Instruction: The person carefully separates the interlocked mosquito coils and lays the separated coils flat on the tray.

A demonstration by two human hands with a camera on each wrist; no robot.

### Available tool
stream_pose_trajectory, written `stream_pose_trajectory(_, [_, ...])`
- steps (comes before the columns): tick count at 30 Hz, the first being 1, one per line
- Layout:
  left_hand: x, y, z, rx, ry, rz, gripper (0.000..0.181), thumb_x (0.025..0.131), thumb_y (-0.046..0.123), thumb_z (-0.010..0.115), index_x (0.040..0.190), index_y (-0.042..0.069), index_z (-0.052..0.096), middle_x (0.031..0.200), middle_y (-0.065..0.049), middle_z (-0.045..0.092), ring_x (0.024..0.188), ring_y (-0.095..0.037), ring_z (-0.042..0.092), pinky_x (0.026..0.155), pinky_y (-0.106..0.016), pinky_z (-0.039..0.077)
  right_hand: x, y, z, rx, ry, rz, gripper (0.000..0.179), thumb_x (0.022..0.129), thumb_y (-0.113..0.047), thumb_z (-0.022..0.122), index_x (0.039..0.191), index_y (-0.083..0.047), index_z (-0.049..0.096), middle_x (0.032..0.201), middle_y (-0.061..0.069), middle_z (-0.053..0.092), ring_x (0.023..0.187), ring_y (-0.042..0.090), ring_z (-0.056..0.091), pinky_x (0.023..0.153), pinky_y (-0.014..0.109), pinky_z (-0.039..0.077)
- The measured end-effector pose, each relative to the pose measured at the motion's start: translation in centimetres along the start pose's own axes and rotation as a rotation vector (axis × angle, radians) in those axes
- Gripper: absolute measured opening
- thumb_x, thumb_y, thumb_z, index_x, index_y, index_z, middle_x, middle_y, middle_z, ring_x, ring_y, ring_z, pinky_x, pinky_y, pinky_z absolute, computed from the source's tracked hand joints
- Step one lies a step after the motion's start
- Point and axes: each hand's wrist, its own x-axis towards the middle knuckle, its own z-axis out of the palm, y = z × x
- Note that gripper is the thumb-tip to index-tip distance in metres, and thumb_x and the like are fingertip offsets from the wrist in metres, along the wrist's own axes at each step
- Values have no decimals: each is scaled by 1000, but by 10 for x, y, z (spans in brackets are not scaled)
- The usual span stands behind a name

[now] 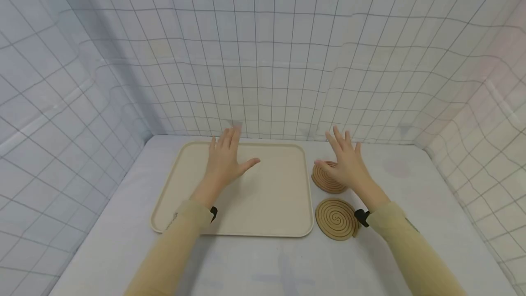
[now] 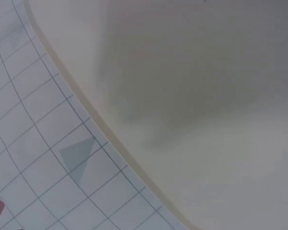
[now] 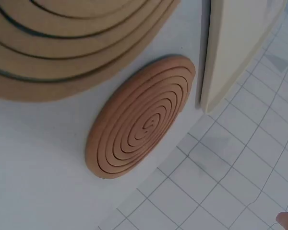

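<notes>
Where hands [image 1: 223,161] [image 1: 348,168] hover, tray [image 1: 277,195], far coil [image 1: 323,182] part-hidden.

Tray [image 1: 273,200]: one is seen
Spiral discs [image 1: 336,219] [image 1: 326,182]: two are counted, right of the tray
Hands [image 1: 223,162] [image 1: 348,164]: two are shown
Sleeves [image 1: 168,250] [image 1: 415,255]: two are seen
Black wrist pieces [image 1: 213,214] [image 1: 362,217]: two are counted

Head view looks forward and down; closer wrist views share the tray [image 1: 271,195].
</notes>
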Motion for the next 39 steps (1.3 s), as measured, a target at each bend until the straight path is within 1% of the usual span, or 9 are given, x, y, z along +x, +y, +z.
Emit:
stream_pose_trajectory(2, [-3, 4, 3, -35, 6, 16, 105, 82, 63, 68, 155, 3, 21, 153, -23, 37, 142, -43, 34, 112, -67, 27, -7, 2, 1, 39, -26, -2, 86, 90, -45, 68, 155, -8, 26, 164, 18, 14, 147, 52, 5, 109, 78, 5])
stream_pose_trajectory(9, [-15, 18, 10, -133, -50, 66, 99, 82, 60, 70, 152, 2, 29, 154, -20, 37, 141, -40, 36, 111, -60, 34, -34, 10, 2, 171, -107, 10, 86, 90, -38, 70, 156, -6, 24, 163, 20, 13, 147, 52, 6, 109, 77, 7])
stream_pose_trajectory(14, [-23, 30, 15, -258, -86, 57, 93, 82, 55, 73, 149, 2, 36, 152, -19, 41, 137, -39, 42, 111, -54, 38, -52, 16, 2, 232, -165, 62, 86, 89, -38, 72, 154, -5, 27, 163, 21, 17, 148, 49, 10, 113, 72, 12])
stream_pose_trajectory(17, [-27, 40, 19, -336, -152, 35, 89, 84, 54, 72, 148, 3, 38, 152, -17, 41, 138, -37, 43, 111, -51, 39, -62, 19, 3, 259, -185, 98, 86, 88, -38, 74, 153, -4, 29, 161, 21, 23, 146, 49, 18, 113, 69, 19])
stream_pose_trajectory(22, [-33, 62, 27, -473, -310, -27, 82, 86, 53, 71, 147, 7, 40, 152, -13, 41, 138, -33, 43, 110, -49, 41, -75, 27, 4, 303, -197, 140, 84, 88, -38, 74, 151, -2, 32, 154, 25, 34, 140, 49, 32, 110, 66, 30])
stream_pose_trajectory(25, [-35, 76, 32, -573, -397, -55, 79, 87, 49, 71, 147, 8, 40, 150, -11, 43, 136, -30, 45, 109, -47, 41, -81, 31, 4, 334, -212, 156, 80, 89, -36, 73, 149, 1, 35, 150, 28, 38, 133, 49, 42, 105, 63, 39])
stream_pose_trajectory(29, [-37, 98, 40, -681, -508, -61, 75, 91, 45, 69, 149, 8, 37, 150, -10, 44, 132, -27, 50, 107, -46, 44, -87, 36, 4, 367, -258, 186, 76, 90, -35, 72, 146, 4, 38, 147, 28, 43, 123, 46, 53, 94, 57, 50])
stream_pose_trajectory(33, [-36, 122, 47, -740, -579, -72, 70, 93, 40, 66, 148, 6, 39, 147, -10, 48, 127, -26, 54, 102, -42, 48, -93, 39, 5, 369, -299, 224, 75, 90, -36, 71, 144, 5, 40, 142, 28, 49, 117, 46, 58, 87, 53, 54])
stream_pose_trajectory(39, [-34, 150, 55, -783, -659, -131, 65, 92, 36, 68, 144, 4, 44, 141, -13, 54, 119, -26, 59, 93, -37, 53, -97, 40, 7, 346, -356, 270, 73, 86, -35, 75, 139, 7, 46, 124, 27, 59, 106, 40, 62, 84, 48, 55])
